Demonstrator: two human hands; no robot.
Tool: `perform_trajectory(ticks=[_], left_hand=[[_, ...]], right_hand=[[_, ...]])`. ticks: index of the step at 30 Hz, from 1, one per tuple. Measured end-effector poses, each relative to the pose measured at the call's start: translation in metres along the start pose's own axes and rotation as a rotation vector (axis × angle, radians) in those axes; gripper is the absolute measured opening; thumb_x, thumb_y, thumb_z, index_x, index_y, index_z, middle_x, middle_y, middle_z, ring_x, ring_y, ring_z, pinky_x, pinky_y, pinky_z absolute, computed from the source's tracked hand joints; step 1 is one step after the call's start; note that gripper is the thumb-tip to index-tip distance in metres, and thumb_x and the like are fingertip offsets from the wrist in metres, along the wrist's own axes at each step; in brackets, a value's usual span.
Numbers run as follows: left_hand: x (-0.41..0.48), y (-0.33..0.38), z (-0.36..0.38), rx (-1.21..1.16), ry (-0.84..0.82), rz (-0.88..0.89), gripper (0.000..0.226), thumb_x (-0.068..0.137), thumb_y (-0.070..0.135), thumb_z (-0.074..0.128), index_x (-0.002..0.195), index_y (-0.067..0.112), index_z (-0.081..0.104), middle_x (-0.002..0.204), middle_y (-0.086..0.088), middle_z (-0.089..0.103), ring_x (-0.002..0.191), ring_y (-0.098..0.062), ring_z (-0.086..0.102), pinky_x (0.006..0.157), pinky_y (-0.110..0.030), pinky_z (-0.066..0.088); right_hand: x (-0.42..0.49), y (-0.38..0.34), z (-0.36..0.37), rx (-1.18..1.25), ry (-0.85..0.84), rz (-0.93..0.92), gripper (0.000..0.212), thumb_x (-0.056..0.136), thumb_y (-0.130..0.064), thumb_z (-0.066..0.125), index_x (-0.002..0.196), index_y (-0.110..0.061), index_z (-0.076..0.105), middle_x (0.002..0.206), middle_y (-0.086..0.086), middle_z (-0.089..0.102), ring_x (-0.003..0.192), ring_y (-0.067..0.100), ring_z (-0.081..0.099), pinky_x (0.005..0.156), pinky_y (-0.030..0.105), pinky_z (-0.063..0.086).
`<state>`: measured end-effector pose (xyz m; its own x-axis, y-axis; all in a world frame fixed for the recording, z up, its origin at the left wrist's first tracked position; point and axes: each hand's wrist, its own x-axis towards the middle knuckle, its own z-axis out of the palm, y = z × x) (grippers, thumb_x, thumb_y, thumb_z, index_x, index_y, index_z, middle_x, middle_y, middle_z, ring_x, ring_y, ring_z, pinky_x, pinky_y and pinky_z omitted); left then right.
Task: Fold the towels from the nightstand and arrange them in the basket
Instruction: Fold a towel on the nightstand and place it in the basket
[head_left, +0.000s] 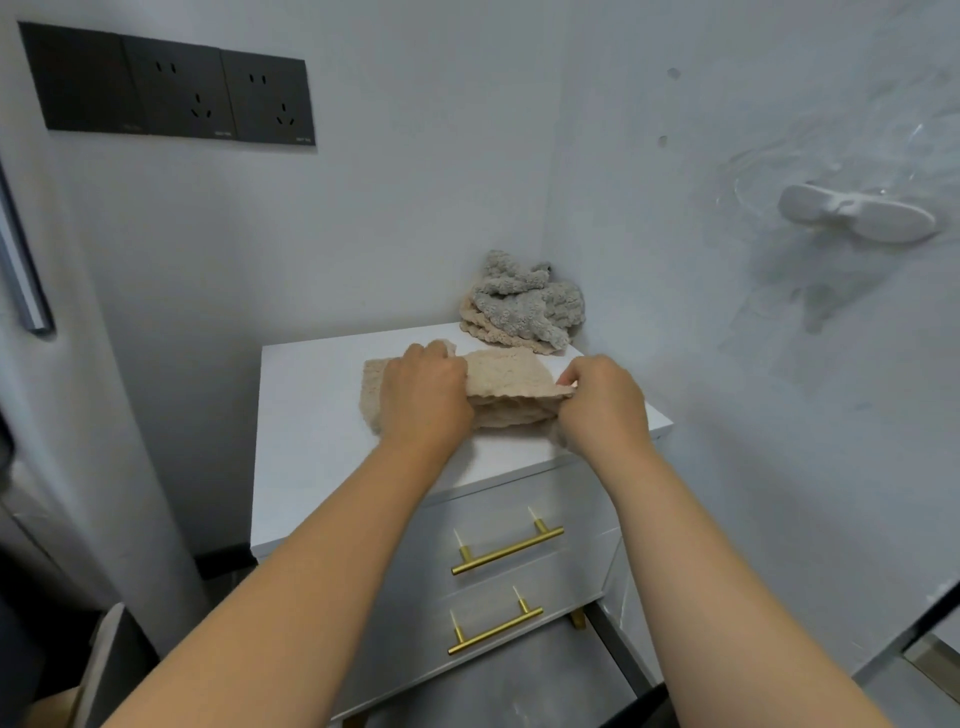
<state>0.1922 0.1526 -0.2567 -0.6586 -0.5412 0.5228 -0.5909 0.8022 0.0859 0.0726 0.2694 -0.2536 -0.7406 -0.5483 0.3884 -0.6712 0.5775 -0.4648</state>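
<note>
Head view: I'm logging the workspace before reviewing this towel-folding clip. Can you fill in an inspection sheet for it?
Surface: white nightstand top, set in a wall corner.
Job's things: beige towel partly folded at the front; grey towel crumpled on a second beige towel at the back corner; no basket seen for certain.
Clutter: nothing seen.
Grippers: left hand and right hand both grip the beige towel's layers.
Cables: nothing seen.
Surroundings: dark wall sockets upper left; white hook on the right wall; drawers with brass handles below.
</note>
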Motion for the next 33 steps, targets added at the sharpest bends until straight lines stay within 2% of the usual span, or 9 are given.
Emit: perform_trajectory(ticks=[5, 12, 15, 17, 20, 23, 26, 30, 33], left_hand=[[0.015, -0.027, -0.013, -0.205, -0.098, -0.180, 0.019, 0.067, -0.002, 0.049, 0.063, 0.016, 0.050, 0.072, -0.005, 0.052, 0.074, -0.031, 0.047, 0.061, -0.028, 0.032], [0.019, -0.073, -0.020, -0.607, 0.076, -0.334, 0.028, 0.079, -0.002, 0.050, 0.078, 0.017, 0.071, 0.076, 0.001, 0.065, 0.077, -0.019, 0.058, 0.065, -0.025, 0.039], [0.015, -0.093, -0.026, -1.095, 0.003, -0.390, 0.019, 0.077, -0.003, 0.065, 0.073, 0.015, 0.069, 0.067, 0.005, 0.066, 0.069, -0.013, 0.058, 0.061, -0.020, 0.046], [0.007, -0.109, -0.027, -1.374, -0.236, -0.359, 0.013, 0.067, 0.001, 0.071, 0.073, 0.013, 0.072, 0.064, 0.002, 0.066, 0.065, -0.015, 0.061, 0.057, -0.018, 0.051], [-0.006, -0.123, -0.021, -1.337, -0.693, -0.269, 0.030, 0.042, 0.017, 0.088, 0.069, 0.012, 0.076, 0.069, -0.003, 0.069, 0.063, -0.014, 0.066, 0.056, -0.018, 0.053], [-0.012, -0.127, -0.013, -1.187, -0.946, -0.222, 0.067, 0.024, 0.041, 0.096, 0.078, 0.006, 0.077, 0.085, -0.010, 0.073, 0.075, -0.017, 0.071, 0.063, -0.022, 0.056], [-0.011, -0.128, -0.014, -1.212, -0.973, -0.274, 0.076, 0.023, 0.041, 0.096, 0.083, 0.002, 0.070, 0.079, -0.010, 0.072, 0.068, -0.018, 0.070, 0.055, -0.023, 0.055], [-0.008, -0.124, -0.012, -1.191, -0.922, -0.355, 0.014, 0.070, 0.024, 0.079, 0.069, 0.012, 0.073, 0.067, -0.007, 0.062, 0.053, -0.012, 0.061, 0.047, -0.021, 0.051], [-0.003, -0.125, -0.001, -1.229, -0.777, -0.449, 0.008, 0.089, 0.008, 0.059, 0.088, 0.005, 0.067, 0.073, -0.006, 0.062, 0.060, -0.013, 0.058, 0.052, -0.021, 0.050]], right_hand=[[0.010, 0.019, -0.002, 0.016, 0.082, 0.129, 0.022, 0.080, -0.005, 0.050, 0.093, -0.012, 0.067, 0.102, 0.013, 0.063, 0.096, 0.035, 0.057, 0.077, 0.037, 0.045], [0.015, 0.025, -0.017, 0.524, 0.388, 0.156, 0.015, 0.087, -0.006, 0.055, 0.080, -0.010, 0.066, 0.073, 0.000, 0.060, 0.070, 0.011, 0.054, 0.064, 0.022, 0.036], [0.021, 0.027, -0.025, 0.971, 0.240, 0.247, 0.020, 0.087, -0.001, 0.054, 0.071, -0.010, 0.062, 0.067, 0.000, 0.056, 0.063, 0.004, 0.051, 0.064, 0.019, 0.040], [0.023, 0.032, -0.028, 1.312, -0.039, 0.333, 0.021, 0.090, 0.001, 0.048, 0.074, -0.006, 0.060, 0.069, 0.006, 0.059, 0.067, 0.015, 0.056, 0.067, 0.026, 0.045], [0.019, 0.045, -0.025, 1.007, -0.420, 0.388, 0.025, 0.092, 0.001, 0.046, 0.069, -0.007, 0.054, 0.062, 0.005, 0.053, 0.057, 0.018, 0.051, 0.054, 0.024, 0.045], [0.018, 0.055, -0.020, 0.698, -0.536, 0.409, 0.025, 0.091, -0.002, 0.051, 0.067, -0.011, 0.048, 0.067, 0.008, 0.040, 0.058, 0.018, 0.036, 0.059, 0.028, 0.037], [0.019, 0.055, -0.022, 0.699, -0.527, 0.510, 0.021, 0.094, -0.005, 0.050, 0.073, -0.010, 0.049, 0.067, 0.009, 0.045, 0.057, 0.020, 0.042, 0.058, 0.027, 0.043], [0.021, 0.050, -0.020, 0.601, -0.383, 0.540, 0.010, 0.092, -0.006, 0.056, 0.082, -0.008, 0.053, 0.065, 0.009, 0.047, 0.052, 0.019, 0.042, 0.052, 0.024, 0.035], [0.028, 0.051, -0.016, 0.566, -0.298, 0.444, 0.021, 0.091, -0.007, 0.057, 0.070, -0.011, 0.056, 0.062, 0.006, 0.046, 0.050, 0.016, 0.038, 0.046, 0.020, 0.030]])
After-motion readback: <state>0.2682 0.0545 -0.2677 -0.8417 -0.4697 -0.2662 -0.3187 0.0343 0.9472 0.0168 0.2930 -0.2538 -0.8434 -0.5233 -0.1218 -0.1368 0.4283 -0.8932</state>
